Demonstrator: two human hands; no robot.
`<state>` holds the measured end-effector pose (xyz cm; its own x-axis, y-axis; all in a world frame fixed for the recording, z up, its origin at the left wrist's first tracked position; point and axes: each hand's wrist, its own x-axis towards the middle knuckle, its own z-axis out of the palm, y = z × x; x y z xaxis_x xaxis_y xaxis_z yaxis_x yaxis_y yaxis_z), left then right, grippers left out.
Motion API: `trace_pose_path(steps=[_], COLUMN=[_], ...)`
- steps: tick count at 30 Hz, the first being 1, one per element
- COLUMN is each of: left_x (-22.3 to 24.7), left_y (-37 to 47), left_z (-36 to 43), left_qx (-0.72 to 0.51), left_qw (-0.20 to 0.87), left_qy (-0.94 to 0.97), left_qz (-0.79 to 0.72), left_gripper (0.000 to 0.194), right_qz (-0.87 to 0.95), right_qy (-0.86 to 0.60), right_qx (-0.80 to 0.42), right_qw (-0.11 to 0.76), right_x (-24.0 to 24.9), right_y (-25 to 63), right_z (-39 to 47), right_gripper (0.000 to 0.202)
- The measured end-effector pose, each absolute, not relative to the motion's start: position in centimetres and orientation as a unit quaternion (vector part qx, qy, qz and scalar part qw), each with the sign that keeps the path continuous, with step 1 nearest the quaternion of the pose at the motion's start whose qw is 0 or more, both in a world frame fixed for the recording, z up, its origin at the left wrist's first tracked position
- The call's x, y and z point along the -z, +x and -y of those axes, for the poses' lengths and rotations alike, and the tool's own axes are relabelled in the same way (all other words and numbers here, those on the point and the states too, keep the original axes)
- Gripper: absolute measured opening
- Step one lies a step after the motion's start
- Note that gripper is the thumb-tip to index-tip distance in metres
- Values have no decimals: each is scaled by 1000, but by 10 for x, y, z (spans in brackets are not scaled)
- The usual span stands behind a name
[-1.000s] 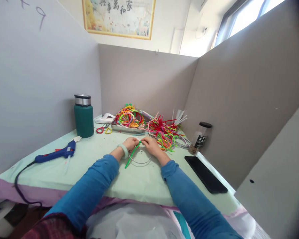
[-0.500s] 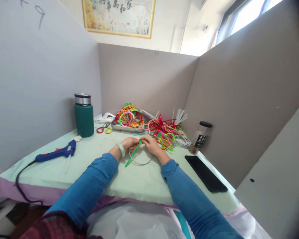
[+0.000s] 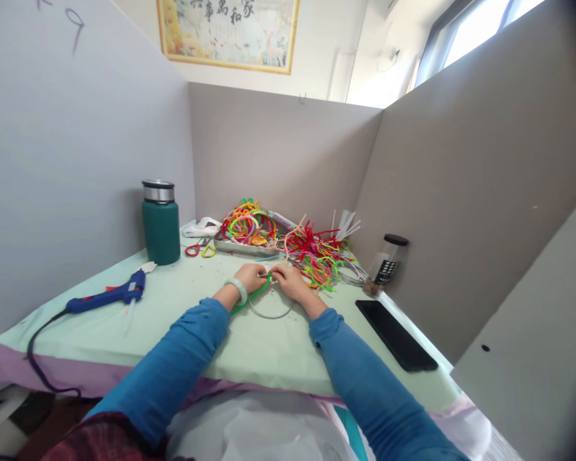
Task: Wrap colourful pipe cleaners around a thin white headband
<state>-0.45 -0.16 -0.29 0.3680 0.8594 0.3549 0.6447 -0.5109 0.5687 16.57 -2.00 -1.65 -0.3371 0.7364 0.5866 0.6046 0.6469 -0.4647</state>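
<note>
Over the middle of the table, my left hand (image 3: 250,278) and my right hand (image 3: 288,282) meet almost fingertip to fingertip. Between them is a thin grey hoop (image 3: 271,317), its curve hanging down toward me. A green pipe cleaner (image 3: 255,295) crosses the top of the hoop, and its tail slants down beside my left wrist. My left fingers are closed on the hoop near the crossing. My right thumb and fingers pinch the green pipe cleaner there. The exact contact under the fingertips is hidden.
Beyond my hands lie a metal tray (image 3: 242,248) of colourful pipe-cleaner pieces and a loose pile of pipe cleaners (image 3: 317,250). Scissors (image 3: 208,251), a green flask (image 3: 160,224) and a blue glue gun (image 3: 110,294) are leftward. Rightward are a black phone (image 3: 396,335) and a clear bottle (image 3: 386,264).
The green pipe cleaner's tail has swung left, toward my left wrist. My left hand has turned slightly over the crossing, while my right hand stays almost in place.
</note>
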Motion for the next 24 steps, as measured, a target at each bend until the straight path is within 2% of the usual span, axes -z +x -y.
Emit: trace_pose_path(steps=[7, 11, 18, 24], left_x=[1, 1, 4, 3], left_y=[-5, -4, -3, -1], left_z=[6, 8, 5, 4], left_qx=[-265, -283, -319, -354], left_qw=[39, 14, 23, 100], left_qy=[839, 844, 847, 831], left_qz=[-473, -454, -425, -417], left_gripper=[22, 22, 19, 22], right_qz=[806, 805, 800, 801], right_qy=[-426, -428, -434, -435], right_qx=[-91, -98, -105, -110], right_qw=[401, 400, 402, 396], right_x=[17, 18, 19, 19], right_y=[167, 167, 166, 167], right_z=[18, 17, 16, 16], right_gripper=[18, 17, 17, 18])
